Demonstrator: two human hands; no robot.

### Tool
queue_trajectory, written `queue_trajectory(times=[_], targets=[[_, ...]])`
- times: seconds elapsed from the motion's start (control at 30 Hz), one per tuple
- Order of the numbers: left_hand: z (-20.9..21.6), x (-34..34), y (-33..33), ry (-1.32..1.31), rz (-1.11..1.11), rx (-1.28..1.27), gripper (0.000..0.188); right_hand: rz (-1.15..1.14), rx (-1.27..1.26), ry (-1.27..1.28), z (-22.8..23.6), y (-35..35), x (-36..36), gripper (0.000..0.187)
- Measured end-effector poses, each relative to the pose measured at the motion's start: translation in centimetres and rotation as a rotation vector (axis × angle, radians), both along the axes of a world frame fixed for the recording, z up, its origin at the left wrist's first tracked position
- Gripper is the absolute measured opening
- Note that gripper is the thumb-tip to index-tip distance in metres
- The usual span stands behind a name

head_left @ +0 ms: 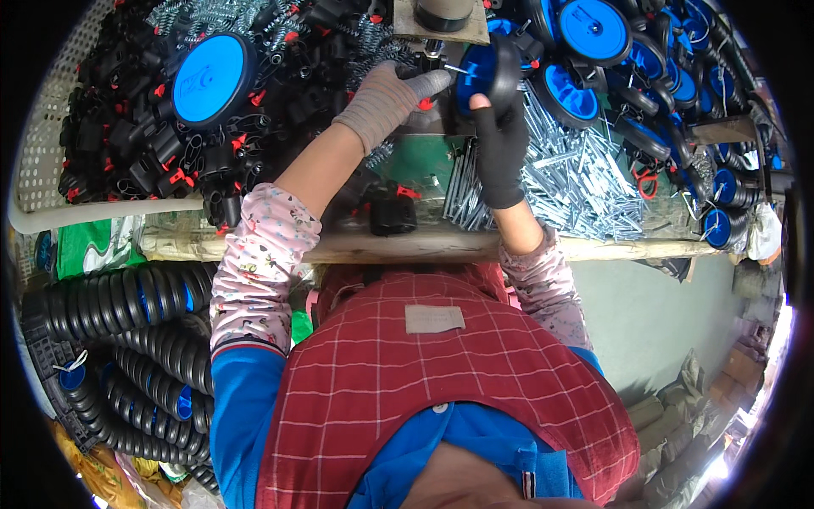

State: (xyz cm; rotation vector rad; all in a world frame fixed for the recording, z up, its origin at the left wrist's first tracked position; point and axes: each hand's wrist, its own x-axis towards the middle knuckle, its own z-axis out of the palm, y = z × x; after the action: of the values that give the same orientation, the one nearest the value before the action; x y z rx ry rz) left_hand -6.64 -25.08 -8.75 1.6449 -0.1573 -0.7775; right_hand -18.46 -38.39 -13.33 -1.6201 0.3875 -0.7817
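Note:
My left hand (pixel 383 100), in a grey glove, reaches under the press head (pixel 443 21). Its fingers close on a small black plastic housing (pixel 415 68) with a red tab, partly hidden by the fingers. My right hand (pixel 502 157), in a black glove with a bare thumb tip, grips a blue wheel with a black tyre (pixel 506 75), tilted on edge. A thin metal pin (pixel 456 69) juts from the wheel's hub side toward the housing. Beside my right wrist lies a heap of loose metal pins (pixel 577 174).
Black housings with red tabs (pixel 153 161) and springs (pixel 220 15) pile up at the left, a blue wheel (pixel 209 81) on top. More wheels (pixel 593 30) crowd the far right, near red-handled scissors (pixel 646 181). Rows of stacked tyred wheels (pixel 119 305) stand below the bench edge (pixel 407 248).

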Motion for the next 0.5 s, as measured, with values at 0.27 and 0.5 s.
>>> queue_trajectory(times=[0.27, 0.5], targets=[[2.0, -2.9, 6.9, -0.616, -0.136, 0.16, 0.062, 0.049, -0.447, 0.036, 1.3, 0.5, 2.0, 0.076], [5.7, 5.8, 20.7, -1.581, 0.306, 0.761, 0.052, 0.257, -0.609, 0.222, 2.5, -11.7, 4.2, 0.037]])
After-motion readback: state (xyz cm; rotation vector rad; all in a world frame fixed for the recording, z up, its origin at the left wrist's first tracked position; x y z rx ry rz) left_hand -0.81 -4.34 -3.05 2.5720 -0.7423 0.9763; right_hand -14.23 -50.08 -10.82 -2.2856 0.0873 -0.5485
